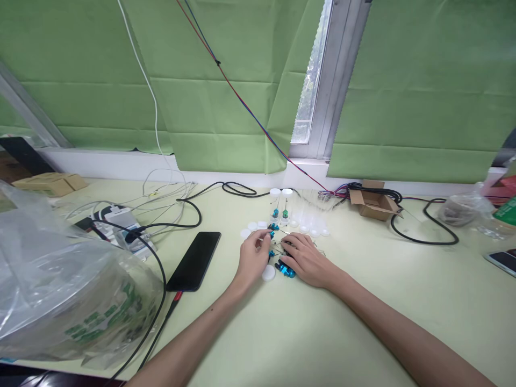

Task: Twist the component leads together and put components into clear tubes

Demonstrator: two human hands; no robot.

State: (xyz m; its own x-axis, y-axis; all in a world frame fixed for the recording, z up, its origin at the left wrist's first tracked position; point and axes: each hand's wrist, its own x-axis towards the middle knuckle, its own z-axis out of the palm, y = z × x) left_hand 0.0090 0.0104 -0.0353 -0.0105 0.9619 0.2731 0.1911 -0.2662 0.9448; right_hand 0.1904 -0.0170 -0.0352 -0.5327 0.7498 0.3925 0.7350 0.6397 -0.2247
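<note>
My left hand (255, 253) has its fingertips closed together beside small blue metallic parts with thin stems (271, 253). It seems to pinch one of these parts, mostly hidden by the fingers. Flat on the table, my right hand (304, 259) lies with fingers spread over a small pile of thin-stemmed parts, which it partly covers. Several blue parts (287, 270) show below its fingertips. Beyond the hands are two clear tubes with white caps, one holding a blue part (276, 212) and the other a green part (285, 213). A loose white cap (268, 273) rests near my left wrist.
More white caps (252, 226) and clear tubes (308, 215) lie behind the hands. To the left are a black phone (194, 262), a power strip (128, 231) and a large plastic bag (76, 290). Cables and an open cardboard box (374, 207) sit at the back right.
</note>
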